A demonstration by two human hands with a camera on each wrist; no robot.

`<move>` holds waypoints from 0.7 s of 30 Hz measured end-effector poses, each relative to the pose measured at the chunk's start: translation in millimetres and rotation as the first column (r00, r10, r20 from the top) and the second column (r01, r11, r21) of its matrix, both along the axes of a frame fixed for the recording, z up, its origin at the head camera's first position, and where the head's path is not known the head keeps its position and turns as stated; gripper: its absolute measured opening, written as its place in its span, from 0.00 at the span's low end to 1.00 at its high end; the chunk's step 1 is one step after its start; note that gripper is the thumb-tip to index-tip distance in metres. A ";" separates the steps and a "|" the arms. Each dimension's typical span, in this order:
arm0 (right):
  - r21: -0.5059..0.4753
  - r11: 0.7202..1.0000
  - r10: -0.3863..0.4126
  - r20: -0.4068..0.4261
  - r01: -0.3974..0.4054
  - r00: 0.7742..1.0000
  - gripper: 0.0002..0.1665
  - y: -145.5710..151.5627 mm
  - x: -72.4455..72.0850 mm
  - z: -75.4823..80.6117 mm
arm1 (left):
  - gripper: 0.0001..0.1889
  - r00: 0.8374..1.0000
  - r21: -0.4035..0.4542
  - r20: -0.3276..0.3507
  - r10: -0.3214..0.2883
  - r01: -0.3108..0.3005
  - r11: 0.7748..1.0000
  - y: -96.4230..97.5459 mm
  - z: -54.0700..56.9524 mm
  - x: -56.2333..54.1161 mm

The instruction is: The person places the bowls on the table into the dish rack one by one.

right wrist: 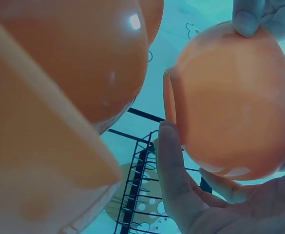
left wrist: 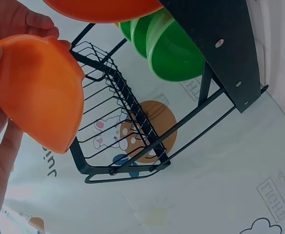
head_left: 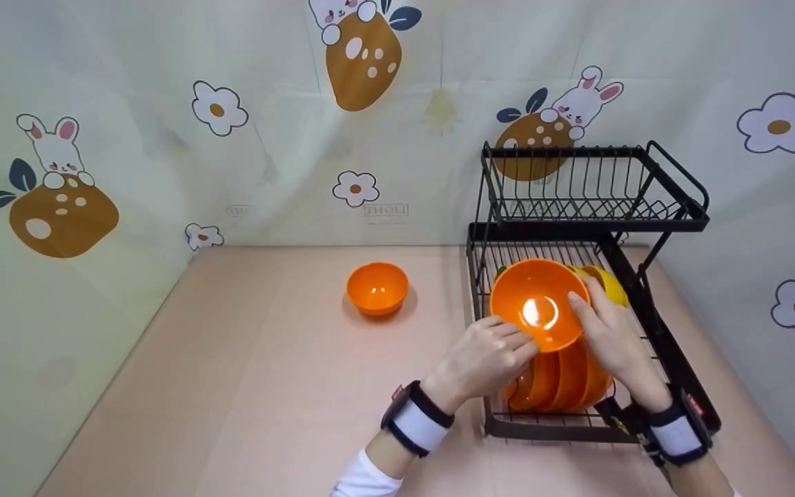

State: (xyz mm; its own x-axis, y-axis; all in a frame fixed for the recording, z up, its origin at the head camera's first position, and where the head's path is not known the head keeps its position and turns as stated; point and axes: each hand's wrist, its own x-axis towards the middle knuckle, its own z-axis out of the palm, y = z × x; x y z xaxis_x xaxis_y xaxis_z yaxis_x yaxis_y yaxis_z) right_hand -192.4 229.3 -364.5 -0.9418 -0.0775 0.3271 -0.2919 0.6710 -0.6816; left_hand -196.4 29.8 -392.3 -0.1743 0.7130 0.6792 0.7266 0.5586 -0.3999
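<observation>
An orange bowl (head_left: pixel 541 304), its open side facing the head camera, is held up over the lower tier of a black dish rack (head_left: pixel 535 431). My left hand (head_left: pixel 491 355) pinches its lower left rim with curled fingers. On the opposite side, my right hand (head_left: pixel 608 328) grips the bowl, thumb on the inside. The bowl's outer side (right wrist: pixel 235 107) and small foot show in the right wrist view. Just below it, several orange bowls (head_left: pixel 560 379) stand on edge in the rack.
Another orange bowl (head_left: pixel 377 288) sits upright on the table (head_left: pixel 266 386), left of the rack. Yellow bowls (head_left: pixel 608 284) stand behind the held bowl; green bowls (left wrist: pixel 174 51) show in the left wrist view. The rack's upper basket (head_left: pixel 597 224) overhangs the back. A printed curtain (head_left: pixel 280 159) hangs behind.
</observation>
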 end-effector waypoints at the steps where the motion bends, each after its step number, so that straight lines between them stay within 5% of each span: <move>1: -0.007 1.000 0.000 0.006 0.000 1.000 0.26 0.1 -0.1 -0.1 | 0.07 1.000 -0.005 -0.005 -0.002 0.002 1.000 0.4 0.1 0.3; 8: -0.062 0.998 0.017 0.050 -0.014 0.999 0.26 1.5 0.0 -0.9 | 0.07 1.000 -0.057 -0.007 0.020 -0.020 0.998 2.4 0.8 1.7; 21: -0.021 1.000 -0.022 -0.070 0.020 0.997 0.23 3.9 -3.8 -0.9 | 0.08 0.998 -0.024 0.062 0.027 -0.025 0.999 -5.1 1.5 -4.7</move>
State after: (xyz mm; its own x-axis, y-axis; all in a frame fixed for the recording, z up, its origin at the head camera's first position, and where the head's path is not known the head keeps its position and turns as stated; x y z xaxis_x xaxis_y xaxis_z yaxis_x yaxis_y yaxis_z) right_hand -196.3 233.2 -365.4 -0.9178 -0.0505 0.3938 -0.3254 0.6639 -0.6733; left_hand -201.1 24.7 -390.7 -0.2342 0.7228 0.6501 0.7359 0.5688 -0.3673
